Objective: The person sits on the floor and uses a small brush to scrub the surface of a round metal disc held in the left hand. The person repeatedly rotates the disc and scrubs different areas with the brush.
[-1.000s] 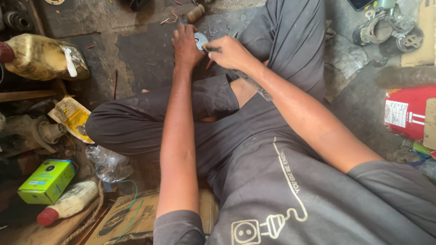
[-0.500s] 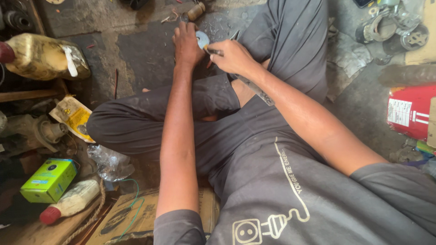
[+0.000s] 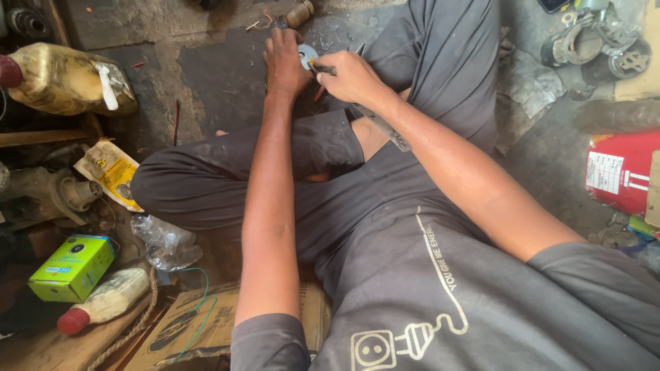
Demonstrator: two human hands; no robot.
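Grey metal is what I have between my hands: a small round disc-like part (image 3: pixel 307 53), pale and dull, held low over the stained concrete floor (image 3: pixel 206 75) just beyond my crossed legs. My left hand (image 3: pixel 285 62) is curled around it from the left, fingers closed on its edge, though most of the part is hidden behind the knuckles. My right hand (image 3: pixel 350 77) is clenched on a slim tool (image 3: pixel 323 67) with a dark shaft and a yellowish bit at the tip, and that tip touches the disc's face.

To do this step well, I judge the disc should be kept pinned steady by the left hand while the tool works in short, controlled strokes, wrist braced against the knee so the tip cannot skid toward the left fingers.

Around me the textures are rough. A translucent plastic jug (image 3: pixel 65 79) of amber liquid lies on its side at the far left, grimy. Nearer sit a glossy green carton (image 3: pixel 72 268), a white bottle with a red cap (image 3: pixel 103 302), crumpled clear plastic (image 3: pixel 165 240) and worn brown cardboard (image 3: pixel 199 330). A red cylinder (image 3: pixel 619 172) lies at the right, with oily cast-metal fittings (image 3: pixel 598 41) above it.
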